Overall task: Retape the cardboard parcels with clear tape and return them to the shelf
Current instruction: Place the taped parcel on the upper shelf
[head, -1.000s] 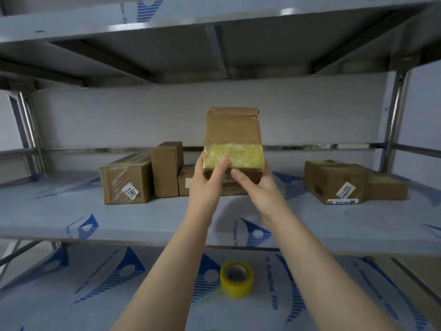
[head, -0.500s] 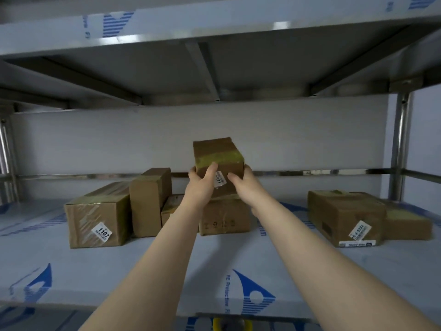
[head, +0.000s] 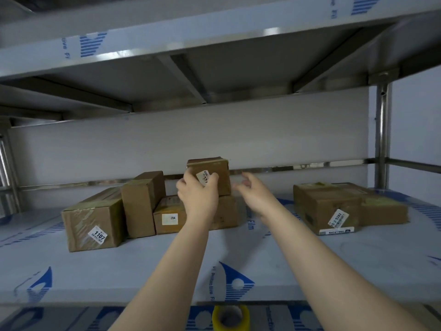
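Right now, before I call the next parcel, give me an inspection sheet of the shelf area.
Surface: steel shelf under blue-printed protective film.
Job's things: small parcel stacked on a lower parcel; parcel 1107, upright parcel and parcel 204 to the left; labelled parcel and plain parcel to the right; tape roll on the level below.
Clutter: nothing seen.
Hands: left hand grips the small parcel; right hand open, just right of it, blurred.
Cables: nothing seen.
Surroundings: upper shelf overhead, steel post at right, pale back panel behind.
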